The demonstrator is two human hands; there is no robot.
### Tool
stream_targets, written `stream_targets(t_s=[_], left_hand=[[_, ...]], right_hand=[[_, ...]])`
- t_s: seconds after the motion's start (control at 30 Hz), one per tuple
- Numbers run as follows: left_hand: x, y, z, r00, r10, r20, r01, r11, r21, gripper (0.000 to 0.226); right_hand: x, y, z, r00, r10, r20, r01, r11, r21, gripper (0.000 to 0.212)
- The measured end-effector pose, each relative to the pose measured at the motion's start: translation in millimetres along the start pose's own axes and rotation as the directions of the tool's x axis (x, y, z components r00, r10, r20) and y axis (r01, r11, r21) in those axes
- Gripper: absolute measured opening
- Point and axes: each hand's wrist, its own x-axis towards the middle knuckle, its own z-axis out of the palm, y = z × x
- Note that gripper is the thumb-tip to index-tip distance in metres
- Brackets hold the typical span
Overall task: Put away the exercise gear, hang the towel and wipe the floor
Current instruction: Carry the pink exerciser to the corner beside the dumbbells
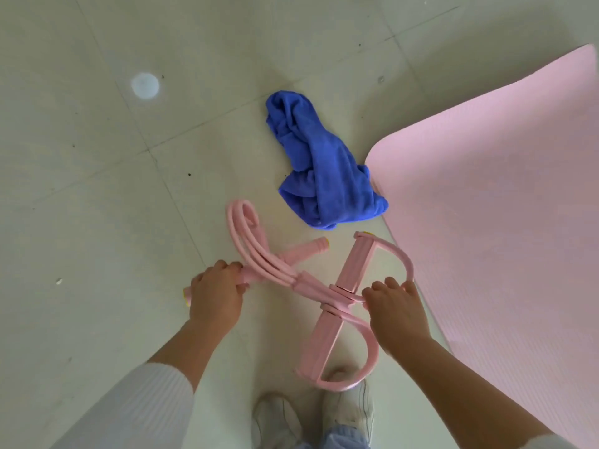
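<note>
Pink foam fills the left hand [215,294], whose fingers are closed around one end of the handle bar [301,252] of the pink pedal puller [324,293]; the other end of this bar points toward 2 o'clock and is free. The right hand [397,311] is curled around the curved foot strap [403,259] at the place where the strap meets the foot bar [351,265] (how tightly it grips, I cannot tell). Between both hands run the pink elastic tubes [249,236], which make a loop toward 11 o'clock from the left hand. The foot bar runs from 1 o'clock down to 6 o'clock, and its lower loop lies over the right white shoe [353,413]; the left shoe [275,416] is just beside it. At 12 o'clock from the hands, a crumpled blue towel [321,163] lies on the pale tiled floor [97,205], touching the rounded corner of the pink exercise mat [486,205], which spreads flat toward 3 o'clock. Both forearms have white sleeves [142,409].
</note>
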Motion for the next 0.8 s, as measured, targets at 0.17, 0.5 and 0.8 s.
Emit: stream_targets(t_s=[0.17, 0.5, 0.8], left_hand=[[-81.4, 18.4, -83.9, 0.996, 0.014, 0.084, -0.011, 0.999, -0.032, 0.020], [-226.7, 131.3, -330.5, 0.960, 0.268, -0.087, -0.281, 0.934, -0.220, 0.016], [-387.2, 240.5, -457.3, 0.823, 0.563, -0.076, -0.563, 0.791, -0.241, 0.031]], right_hand=[[-98.4, 19.6, -73.6, 0.999, -0.001, -0.035, 0.002, 1.000, 0.018, 0.019], [-342.2, 67.8, -248.7, 0.906, 0.306, -0.291, -0.207, 0.923, 0.325, 0.025], [-568.6, 79.6, -280.7, 0.624, 0.719, -0.306, -0.351, 0.608, 0.712, 0.027]])
